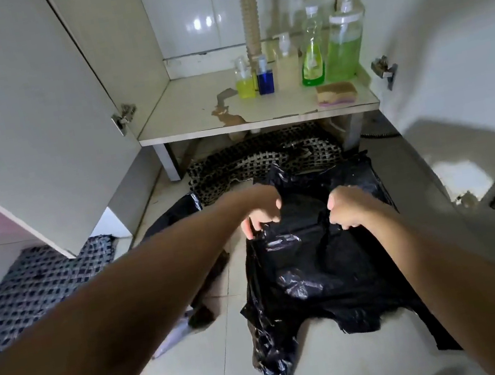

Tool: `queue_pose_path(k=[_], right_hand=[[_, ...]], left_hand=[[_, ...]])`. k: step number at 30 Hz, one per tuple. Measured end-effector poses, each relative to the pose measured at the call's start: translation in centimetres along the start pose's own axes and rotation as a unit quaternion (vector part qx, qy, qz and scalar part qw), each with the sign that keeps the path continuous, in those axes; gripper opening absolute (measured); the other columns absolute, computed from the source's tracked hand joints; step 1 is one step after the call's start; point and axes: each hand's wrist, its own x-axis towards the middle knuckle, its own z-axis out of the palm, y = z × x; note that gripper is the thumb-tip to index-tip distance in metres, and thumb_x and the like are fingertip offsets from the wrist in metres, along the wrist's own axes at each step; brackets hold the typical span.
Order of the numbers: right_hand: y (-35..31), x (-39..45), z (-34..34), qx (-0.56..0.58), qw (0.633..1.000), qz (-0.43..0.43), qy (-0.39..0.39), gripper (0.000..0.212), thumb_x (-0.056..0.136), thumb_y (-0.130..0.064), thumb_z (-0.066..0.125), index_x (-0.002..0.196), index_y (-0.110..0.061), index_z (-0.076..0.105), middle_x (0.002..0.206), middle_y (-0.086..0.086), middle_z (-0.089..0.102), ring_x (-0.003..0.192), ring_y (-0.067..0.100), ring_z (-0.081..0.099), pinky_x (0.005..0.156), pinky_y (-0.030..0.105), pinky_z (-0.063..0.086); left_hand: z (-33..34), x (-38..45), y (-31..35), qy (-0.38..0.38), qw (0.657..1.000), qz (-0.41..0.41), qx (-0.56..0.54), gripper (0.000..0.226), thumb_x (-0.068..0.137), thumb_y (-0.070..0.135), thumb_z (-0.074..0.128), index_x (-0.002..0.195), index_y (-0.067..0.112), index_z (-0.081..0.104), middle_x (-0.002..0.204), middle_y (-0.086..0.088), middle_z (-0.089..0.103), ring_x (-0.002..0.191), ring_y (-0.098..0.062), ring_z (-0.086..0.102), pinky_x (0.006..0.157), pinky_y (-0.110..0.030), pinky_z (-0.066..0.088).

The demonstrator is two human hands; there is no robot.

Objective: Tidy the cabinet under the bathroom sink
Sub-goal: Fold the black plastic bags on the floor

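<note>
Both hands gripped a black bag [311, 261] that lay spread on the floor [205, 374] in front of the cabinet [194, 111]. The left hand [260, 214] pinched the bag's upper left edge with curled fingers; the right hand [346, 208] was closed in a fist round a fold at its upper right.

Behind the bag, partly under the cabinet, lay a crumpled checked mat [254, 160]. A second dark bag [175, 212] showed just left of the black one, mostly hidden by the left arm.

On the cabinet shelf, toward its right side, stood a row of bottles: a small yellow one [245, 84], a blue one [265, 79], a pale pump bottle [287, 66], a green squeeze bottle [313, 58] and a large green pump jar [344, 50]. A sponge [337, 93] lay in front of the jar, near the shelf edge. A ribbed pipe [248, 7] came down behind the small bottles. Both doors stood open. A blue checked rug [27, 289] lay on the floor left of the cabinet.
</note>
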Motion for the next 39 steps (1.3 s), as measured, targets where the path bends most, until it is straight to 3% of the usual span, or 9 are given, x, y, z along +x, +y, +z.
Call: queue_pose_path(k=[4, 9, 11, 14, 17, 20, 25, 28, 39], right_hand=[[-7.3, -0.7, -0.3, 0.062, 0.993, -0.095, -0.011, 0.03, 0.079, -0.007, 0.056, 0.104, 0.006, 0.066, 0.078, 0.018, 0.073, 0.081, 0.034, 0.072, 0.064, 0.036, 0.056], [-13.4, -0.7, 4.0, 0.056, 0.983, -0.155, -0.081, 0.039, 0.083, -0.018, 0.058, 0.107, 0.012, 0.06, 0.1, 0.03, 0.067, 0.068, 0.03, 0.058, 0.063, 0.033, 0.047], [-15.2, -0.7, 6.5, 0.045, 0.981, -0.157, -0.109, 0.038, 0.086, -0.026, 0.058, 0.093, 0.011, 0.063, 0.083, 0.028, 0.065, 0.066, 0.028, 0.054, 0.061, 0.029, 0.043], [-17.4, -0.7, 11.0, 0.029, 0.978, -0.145, -0.146, 0.042, 0.089, -0.034, 0.056, 0.057, -0.01, 0.04, 0.059, 0.005, 0.04, 0.057, 0.019, 0.04, 0.051, 0.029, 0.028], [-19.4, -1.3, 14.7, 0.046, 0.971, -0.133, -0.195, 0.031, 0.091, -0.038, 0.054, 0.096, -0.009, 0.061, 0.098, 0.01, 0.061, 0.093, 0.024, 0.06, 0.076, 0.031, 0.046], [-21.0, -1.5, 17.1, 0.065, 0.975, -0.12, -0.176, 0.051, 0.092, -0.04, 0.052, 0.127, -0.002, 0.051, 0.128, 0.015, 0.056, 0.119, 0.03, 0.053, 0.093, 0.03, 0.044], [-22.5, -1.4, 19.8, 0.076, 0.981, -0.108, -0.143, 0.029, 0.091, -0.033, 0.053, 0.075, -0.01, 0.046, 0.076, 0.003, 0.052, 0.086, 0.03, 0.057, 0.068, 0.027, 0.04], [-22.5, -1.4, 20.4, 0.056, 0.987, -0.121, -0.088, 0.039, 0.091, -0.022, 0.051, 0.058, -0.016, 0.032, 0.077, 0.01, 0.054, 0.076, 0.028, 0.052, 0.064, 0.026, 0.038], [-23.9, -0.5, 8.7, 0.301, 0.931, -0.199, 0.058, 0.029, 0.088, -0.036, 0.063, 0.07, -0.012, 0.061, 0.067, 0.006, 0.059, 0.069, 0.02, 0.055, 0.063, 0.032, 0.04]], left_hand=[[-5.5, -2.2, -4.2, 0.1, 0.993, 0.014, 0.061, 0.041, 0.095, 0.013, 0.053, 0.136, 0.011, 0.049, 0.109, -0.017, 0.056, 0.078, -0.025, 0.065, 0.05, -0.036, 0.059], [-6.5, -2.8, -12.4, 0.119, 0.98, -0.063, 0.144, 0.045, 0.089, 0.019, 0.063, 0.131, 0.007, 0.053, 0.125, -0.018, 0.056, 0.096, -0.033, 0.064, 0.058, -0.036, 0.06], [-6.4, -3.0, -15.8, 0.135, 0.975, -0.09, 0.149, 0.049, 0.087, 0.023, 0.066, 0.13, 0.004, 0.052, 0.124, -0.015, 0.057, 0.094, -0.031, 0.062, 0.051, -0.023, 0.049], [-5.8, -2.4, -20.8, 0.133, 0.973, -0.15, 0.113, 0.053, 0.084, 0.028, 0.07, 0.124, -0.002, 0.054, 0.128, -0.015, 0.058, 0.112, -0.032, 0.058, 0.082, -0.03, 0.051], [-5.1, -2.2, -24.1, 0.132, 0.975, -0.173, 0.049, 0.065, 0.083, 0.028, 0.072, 0.134, -0.003, 0.046, 0.138, -0.015, 0.05, 0.125, -0.031, 0.05, 0.097, -0.033, 0.042], [-4.2, -2.3, -26.2, 0.112, 0.978, -0.175, 0.03, 0.071, 0.081, 0.029, 0.074, 0.137, -0.002, 0.043, 0.142, -0.015, 0.047, 0.127, -0.03, 0.048, 0.103, -0.033, 0.04], [-3.1, -2.7, -28.2, 0.048, 0.985, -0.164, 0.018, 0.052, 0.085, 0.033, 0.07, 0.127, 0.005, 0.058, 0.131, -0.011, 0.06, 0.116, -0.026, 0.057, 0.093, -0.031, 0.044], [-3.0, -3.1, -27.8, 0.057, 0.987, -0.148, 0.017, 0.048, 0.085, 0.033, 0.069, 0.128, 0.011, 0.06, 0.13, -0.007, 0.061, 0.113, -0.024, 0.057, 0.096, -0.03, 0.042], [-8.9, -5.0, -24.4, 0.245, 0.966, -0.074, -0.038, 0.028, 0.092, 0.022, 0.061, 0.118, 0.016, 0.065, 0.126, -0.003, 0.062, 0.12, -0.021, 0.054, 0.097, -0.027, 0.037]])
